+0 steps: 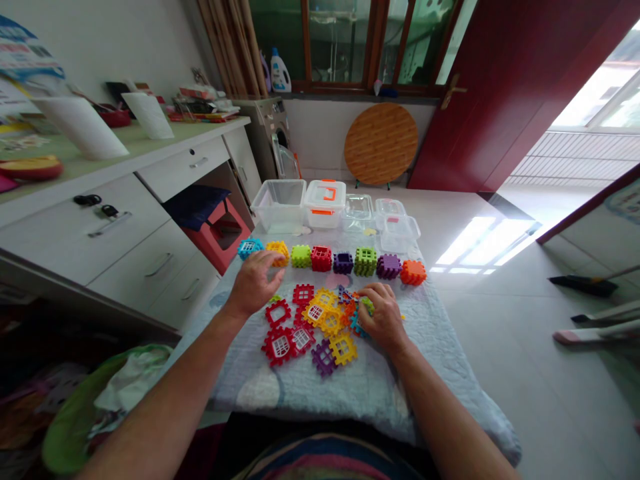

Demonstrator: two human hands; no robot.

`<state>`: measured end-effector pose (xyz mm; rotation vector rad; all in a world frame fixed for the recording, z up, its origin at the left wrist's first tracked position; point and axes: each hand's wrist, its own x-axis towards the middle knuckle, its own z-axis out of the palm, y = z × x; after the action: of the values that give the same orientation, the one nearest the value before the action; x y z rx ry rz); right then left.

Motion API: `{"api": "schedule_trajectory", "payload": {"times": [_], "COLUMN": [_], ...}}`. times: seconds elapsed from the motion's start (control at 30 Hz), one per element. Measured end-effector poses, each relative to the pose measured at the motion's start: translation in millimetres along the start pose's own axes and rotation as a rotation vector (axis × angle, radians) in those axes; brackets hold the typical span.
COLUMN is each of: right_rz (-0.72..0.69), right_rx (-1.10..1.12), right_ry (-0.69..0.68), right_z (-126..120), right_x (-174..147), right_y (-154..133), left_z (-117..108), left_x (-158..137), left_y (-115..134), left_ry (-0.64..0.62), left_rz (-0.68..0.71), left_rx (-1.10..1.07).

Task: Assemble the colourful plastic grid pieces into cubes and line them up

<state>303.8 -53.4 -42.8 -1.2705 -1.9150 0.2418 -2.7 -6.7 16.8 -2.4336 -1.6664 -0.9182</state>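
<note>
My left hand (256, 285) is at the front of a stack of yellow square building tiles (278, 253). Its thumb and fingers are apart, and the fingertips reach the stack's near side. My right hand (384, 319) rests at the right end of a loose pile, fingers curled down. A green tile (369, 304) and a blue tile (356, 324) show by its fingers; what it grips is partly hidden. In the pile lie red window tiles (279, 345), yellow tiles (343, 349), a purple tile (324, 358) and orange pieces (349, 313).
A row of single-coloured stacks crosses the table, from blue (249, 249) to orange (413, 272). Behind it stand an open clear bin (280, 207), a lidded box (325, 203) and smaller clear containers (399, 230). A quilted cloth (240, 373) covers the table.
</note>
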Motion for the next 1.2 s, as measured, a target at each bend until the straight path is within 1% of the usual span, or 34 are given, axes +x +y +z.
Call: {"api": "schedule_trajectory", "payload": {"times": [0.07, 0.13, 0.23, 0.33, 0.47, 0.57, 0.7, 0.9, 0.97, 1.03, 1.2], "right_rz": [0.018, 0.035, 0.053, 0.045, 0.012, -0.003, -0.004, 0.091, 0.108, 0.104, 0.052], "right_rx": [-0.029, -0.053, -0.066, -0.038, -0.002, 0.000, 0.018, 0.088, 0.101, 0.084, -0.063], "right_ry": [-0.002, 0.007, 0.033, 0.000, -0.135, -0.190, -0.176, -0.036, -0.014, -0.043, -0.204], "right_z": [1.4, 2.2, 1.2, -1.7, -4.7, -4.7, -3.1, -1.8, -2.3, -4.8, -20.7], "right_x": [-0.4, -0.5, 0.4, 2.2, 3.8, 4.1, 4.8, 9.9, 13.7, 17.8, 17.0], "right_y": [3.7, 7.5, 11.3, 10.9, 6.9, 5.6, 8.0, 15.5, 15.1, 11.8, -1.4], "left_z": [6.0, 15.4, 27.9, 34.5, 36.8, 37.4, 38.8, 40.1, 39.8, 39.3, 39.3], "left_x": [-26.9, -46.2, -59.6, -61.8, -62.1, -63.0, -64.0, -65.4, -65.5, -65.4, -65.5], "left_y": [-6.1, -13.9, -24.1, -30.6, -35.1, -36.5, -37.6, -39.0, -38.7, -38.3, -38.2], "left_ry": [-0.002, 0.002, 0.046, 0.044, 0.015, 0.001, -0.006, -0.003, -0.007, -0.014, -0.017], "left_rz": [-0.097, -0.176, -0.259, -0.308, -0.343, -0.348, -0.345, -0.353, -0.348, -0.340, -0.326], "left_rx": [-0.062, -0.098, -0.108, -0.130, -0.148, -0.142, -0.134, -0.137, -0.137, -0.135, -0.115]}}
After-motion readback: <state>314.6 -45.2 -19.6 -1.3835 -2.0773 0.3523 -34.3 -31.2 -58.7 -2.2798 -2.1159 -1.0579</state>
